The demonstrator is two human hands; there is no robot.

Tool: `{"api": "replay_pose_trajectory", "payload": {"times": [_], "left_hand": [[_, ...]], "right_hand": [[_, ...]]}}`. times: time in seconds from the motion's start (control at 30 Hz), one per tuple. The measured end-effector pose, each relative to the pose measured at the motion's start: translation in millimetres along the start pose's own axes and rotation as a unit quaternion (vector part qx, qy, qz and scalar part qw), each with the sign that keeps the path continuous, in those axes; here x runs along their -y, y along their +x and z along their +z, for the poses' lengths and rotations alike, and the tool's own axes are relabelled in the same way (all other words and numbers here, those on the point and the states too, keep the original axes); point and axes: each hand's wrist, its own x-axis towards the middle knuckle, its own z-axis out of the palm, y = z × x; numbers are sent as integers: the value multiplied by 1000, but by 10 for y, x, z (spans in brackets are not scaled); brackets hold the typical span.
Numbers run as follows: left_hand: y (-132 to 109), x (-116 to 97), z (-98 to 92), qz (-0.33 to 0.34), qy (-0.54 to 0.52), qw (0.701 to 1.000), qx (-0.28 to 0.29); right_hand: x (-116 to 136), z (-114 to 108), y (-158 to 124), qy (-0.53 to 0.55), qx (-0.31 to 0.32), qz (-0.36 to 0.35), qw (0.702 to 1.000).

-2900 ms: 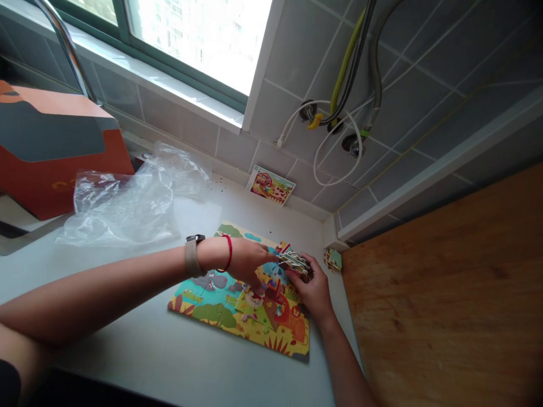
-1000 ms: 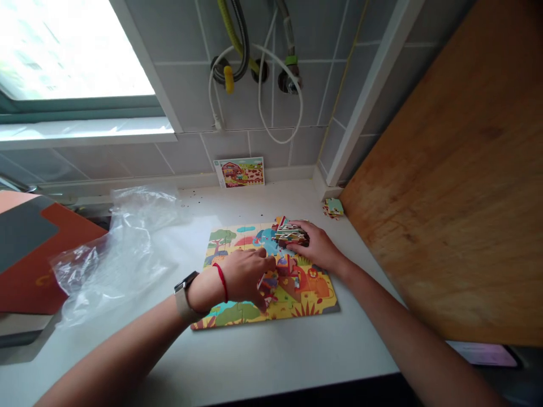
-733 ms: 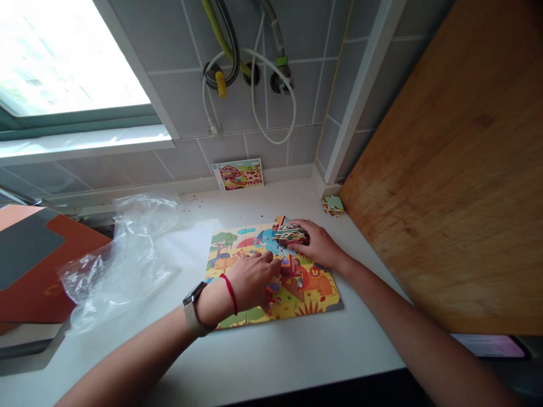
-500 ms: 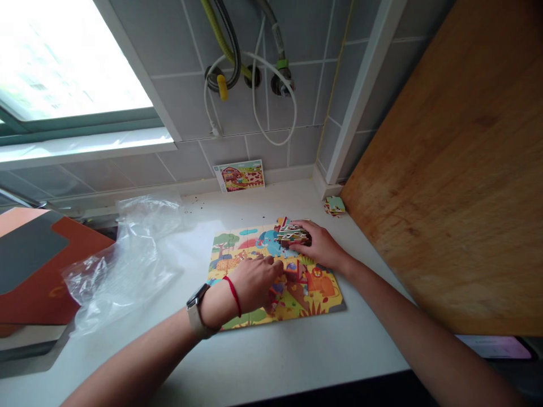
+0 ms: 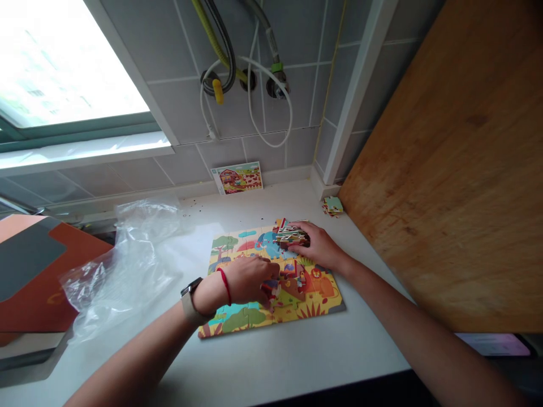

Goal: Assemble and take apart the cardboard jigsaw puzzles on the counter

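Note:
A colourful animal jigsaw puzzle [image 5: 237, 319] lies flat on the white counter [image 5: 275, 362]. My left hand [image 5: 250, 278], with a watch and a red string at the wrist, rests on the puzzle's middle, fingers curled and pinching a loose puzzle piece [image 5: 271, 291]. At the puzzle's far right corner my right hand [image 5: 318, 246] is closed round a stack of loose puzzle pieces [image 5: 289, 233], which sits on the puzzle.
A crumpled clear plastic bag [image 5: 123, 265] lies left of the puzzle, beside an orange and grey box [image 5: 29, 271]. A small farm picture card [image 5: 237, 177] leans on the tiled wall. A few pieces [image 5: 333, 206] sit in the corner by a wooden board [image 5: 445, 186]. Hoses [image 5: 220, 51] hang above.
The view swung from the left to face the puzzle squarely. My left hand drew back slightly toward the puzzle's middle and closed on a piece. My right hand stayed on the stack.

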Motion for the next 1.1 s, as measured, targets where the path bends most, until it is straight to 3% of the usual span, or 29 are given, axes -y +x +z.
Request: {"api": "replay_pose_trajectory", "payload": {"times": [0.2, 0.4, 0.5, 0.67, 0.9, 1.1], "left_hand": [[30, 127, -48, 20, -70, 997, 10], [-55, 355, -184, 38, -90, 994, -40], [-85, 462, -245, 2, -65, 995, -80], [-70, 551, -282, -60, -55, 989, -122], [-39, 545, -282, -52, -61, 983, -162], [-26, 548, -275, -41, -84, 979, -182]], "right_hand": [[2, -4, -7, 10, 8, 12, 1000], [1, -16, 6, 120, -12, 79, 990], [36, -61, 21, 238, -5, 128, 963], [163, -127, -9, 372, 115, 177, 904], [173, -82, -42, 370, 196, 187, 888], [159, -37, -42, 339, 167, 168, 910]]}}
